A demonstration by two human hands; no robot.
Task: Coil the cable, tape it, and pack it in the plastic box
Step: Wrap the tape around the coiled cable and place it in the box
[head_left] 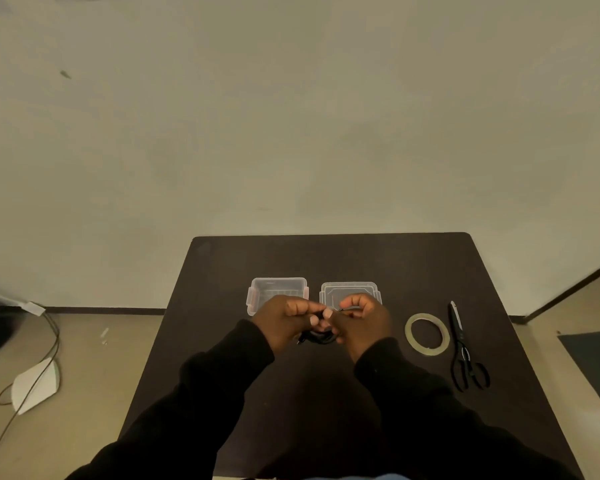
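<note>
Right above the middle of the dark bench (pixel 326 393), both hands meet with a black cable (pixel 317 337) held between them. The left hand (pixel 286 322) is curled closed around the cable, its thumb and fingertips pinched on the strands near the top of the bundle. The right hand (pixel 362 323) is likewise closed, pinching a thin end of the cable that sticks out between its fingers. Loops of the cable hang below the two hands as a small dark coil, partly hidden by the palms, so how many turns it has cannot be told. Behind the hands, toward the far side of the bench, sits the clear plastic box (pixel 278 289), open, and just beside it on the right lies its clear lid (pixel 350 289); the hands overlap the near edges of both in this view. Off to the right, well apart from the hands, a roll of clear tape (pixel 426 334) lies flat on the bench, and black scissors (pixel 465 348) lie just beside it, blades pointing away from the person. Both arms wear dark sleeves (pixel 205 393).
</note>
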